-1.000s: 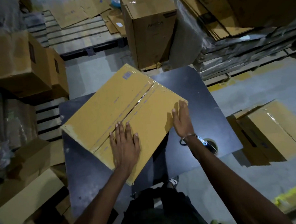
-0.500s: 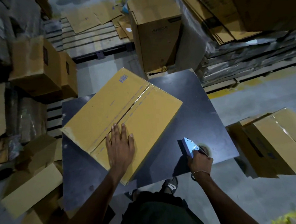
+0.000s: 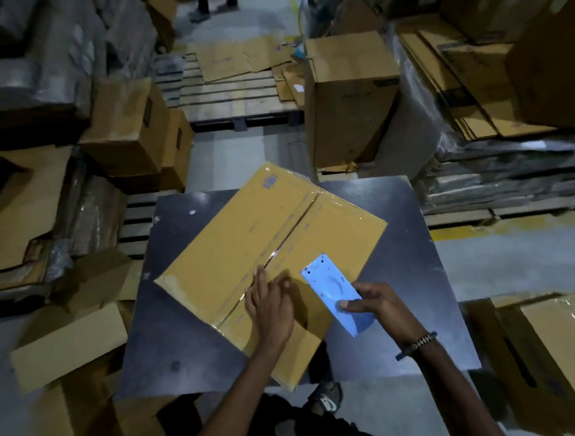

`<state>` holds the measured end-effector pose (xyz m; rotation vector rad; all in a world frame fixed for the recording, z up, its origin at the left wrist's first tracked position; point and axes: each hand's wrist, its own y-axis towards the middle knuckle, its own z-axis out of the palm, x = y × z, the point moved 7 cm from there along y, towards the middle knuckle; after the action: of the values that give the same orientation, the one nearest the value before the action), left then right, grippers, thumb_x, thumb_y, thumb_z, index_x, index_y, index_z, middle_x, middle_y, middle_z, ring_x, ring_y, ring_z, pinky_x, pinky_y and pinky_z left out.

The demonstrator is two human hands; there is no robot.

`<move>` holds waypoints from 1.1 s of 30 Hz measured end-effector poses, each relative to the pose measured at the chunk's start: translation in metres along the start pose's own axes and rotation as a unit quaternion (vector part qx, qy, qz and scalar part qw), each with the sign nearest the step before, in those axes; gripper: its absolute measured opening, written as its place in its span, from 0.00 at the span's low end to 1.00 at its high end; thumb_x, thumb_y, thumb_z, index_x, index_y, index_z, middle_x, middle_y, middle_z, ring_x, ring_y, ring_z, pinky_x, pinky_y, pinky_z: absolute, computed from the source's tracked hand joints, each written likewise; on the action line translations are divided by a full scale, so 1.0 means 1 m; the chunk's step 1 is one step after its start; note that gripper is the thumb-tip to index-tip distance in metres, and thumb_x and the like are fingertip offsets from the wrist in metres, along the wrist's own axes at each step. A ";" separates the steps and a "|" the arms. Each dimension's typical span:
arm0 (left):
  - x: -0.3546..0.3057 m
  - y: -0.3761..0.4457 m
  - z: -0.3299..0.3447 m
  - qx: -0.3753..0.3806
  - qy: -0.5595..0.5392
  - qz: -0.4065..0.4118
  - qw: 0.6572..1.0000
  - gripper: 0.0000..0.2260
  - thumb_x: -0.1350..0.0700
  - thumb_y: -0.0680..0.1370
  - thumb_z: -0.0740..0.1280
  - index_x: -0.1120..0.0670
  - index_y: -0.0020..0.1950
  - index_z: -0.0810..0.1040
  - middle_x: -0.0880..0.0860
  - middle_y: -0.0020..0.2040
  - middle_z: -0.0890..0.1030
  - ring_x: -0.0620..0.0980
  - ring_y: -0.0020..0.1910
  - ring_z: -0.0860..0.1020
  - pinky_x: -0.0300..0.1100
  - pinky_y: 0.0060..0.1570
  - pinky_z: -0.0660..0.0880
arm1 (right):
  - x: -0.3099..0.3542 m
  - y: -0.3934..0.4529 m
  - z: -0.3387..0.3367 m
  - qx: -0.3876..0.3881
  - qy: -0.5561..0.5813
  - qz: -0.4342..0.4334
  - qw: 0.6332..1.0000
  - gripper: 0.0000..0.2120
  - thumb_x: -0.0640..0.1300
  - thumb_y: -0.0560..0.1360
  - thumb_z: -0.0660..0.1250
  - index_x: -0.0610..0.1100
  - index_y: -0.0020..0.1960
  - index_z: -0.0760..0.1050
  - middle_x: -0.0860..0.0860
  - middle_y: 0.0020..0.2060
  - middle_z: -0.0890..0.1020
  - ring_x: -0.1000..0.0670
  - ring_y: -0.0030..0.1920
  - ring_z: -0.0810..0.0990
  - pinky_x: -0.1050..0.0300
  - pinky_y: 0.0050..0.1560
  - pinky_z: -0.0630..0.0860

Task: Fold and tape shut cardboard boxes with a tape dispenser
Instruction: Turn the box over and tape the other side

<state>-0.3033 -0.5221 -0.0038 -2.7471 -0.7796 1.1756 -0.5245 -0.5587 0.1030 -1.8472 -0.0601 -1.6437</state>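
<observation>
My right hand (image 3: 375,305) has come back from the surface's (image 3: 426,277) edge at 4 o'clock, now gripping the blue tape dispenser (image 3: 336,293) over the box (image 3: 247,243) lying askew mid-surface. My left hand (image 3: 270,305) stays down with relaxed fingers beside the centre seam (image 3: 281,248). I judge the flaps are folded and taping comes next.
</observation>
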 end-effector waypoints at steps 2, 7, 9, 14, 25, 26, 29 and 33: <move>-0.004 0.008 -0.020 0.056 -0.257 -0.090 0.961 0.25 0.25 0.79 0.52 0.33 0.60 0.84 0.46 0.78 0.71 0.50 0.81 0.65 0.57 0.80 0.58 | 0.016 0.013 0.019 0.045 -0.011 -0.008 0.999 0.09 0.45 0.68 0.76 0.40 0.43 0.86 0.46 0.41 0.85 0.50 0.39 0.82 0.62 0.41 0.72; -0.014 0.008 -0.095 0.206 -0.472 -0.174 0.840 0.29 0.33 0.84 0.58 0.55 0.63 0.85 0.53 0.64 0.85 0.53 0.64 0.82 0.49 0.66 0.74 | 0.034 0.048 0.069 0.110 -0.054 -0.007 0.992 0.14 0.44 0.70 0.77 0.33 0.49 0.85 0.33 0.43 0.84 0.43 0.40 0.81 0.54 0.40 0.72; -0.005 0.010 -0.119 0.225 -0.478 -0.163 0.834 0.23 0.38 0.83 0.65 0.56 0.61 0.85 0.55 0.60 0.85 0.53 0.60 0.82 0.50 0.66 0.73 | 0.037 0.062 0.089 0.125 -0.073 -0.006 0.989 0.11 0.41 0.74 0.77 0.33 0.49 0.85 0.38 0.39 0.85 0.45 0.37 0.81 0.54 0.40 0.72; 0.035 0.030 -0.157 0.231 -0.468 -0.139 0.842 0.16 0.47 0.81 0.71 0.60 0.58 0.86 0.59 0.54 0.81 0.53 0.50 0.77 0.46 0.54 0.74 | 0.041 0.094 0.142 0.147 -0.086 0.012 0.985 0.24 0.51 0.68 0.80 0.31 0.50 0.84 0.28 0.47 0.82 0.39 0.42 0.81 0.50 0.43 0.74; 0.158 0.099 -0.214 0.167 -0.434 -0.313 0.828 0.08 0.64 0.78 0.67 0.58 0.53 0.85 0.55 0.50 0.87 0.53 0.53 0.83 0.53 0.67 0.78 | 0.035 0.138 0.262 0.107 -0.076 0.101 0.986 0.23 0.56 0.71 0.76 0.36 0.50 0.83 0.46 0.40 0.84 0.47 0.37 0.80 0.52 0.43 0.71; 0.168 0.105 -0.219 0.166 -0.425 -0.318 0.831 0.08 0.64 0.78 0.67 0.58 0.52 0.85 0.53 0.50 0.88 0.52 0.54 0.83 0.52 0.67 0.78 | 0.033 0.140 0.270 0.098 -0.094 0.099 0.986 0.24 0.58 0.71 0.75 0.35 0.48 0.82 0.47 0.38 0.81 0.48 0.36 0.77 0.51 0.42 0.68; 0.186 0.108 -0.228 0.167 -0.386 -0.294 0.858 0.06 0.64 0.79 0.69 0.56 0.50 0.85 0.47 0.39 0.87 0.44 0.43 0.84 0.39 0.49 0.80 | 0.020 0.143 0.280 0.058 -0.132 0.107 0.984 0.23 0.58 0.70 0.73 0.37 0.37 0.74 0.48 0.32 0.72 0.47 0.33 0.67 0.51 0.40 0.62; 0.198 0.118 -0.232 0.125 -0.357 -0.226 0.898 0.07 0.58 0.75 0.75 0.60 0.49 0.88 0.52 0.46 0.89 0.42 0.43 0.86 0.35 0.48 0.81 | 0.022 0.153 0.291 0.015 -0.242 0.140 0.960 0.26 0.65 0.71 0.69 0.42 0.32 0.71 0.50 0.26 0.70 0.49 0.28 0.67 0.54 0.33 0.62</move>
<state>0.0228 -0.4986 0.0005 -1.7472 -1.1305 1.9876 -0.1983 -0.5438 0.0578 -2.0867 -0.0300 -0.9713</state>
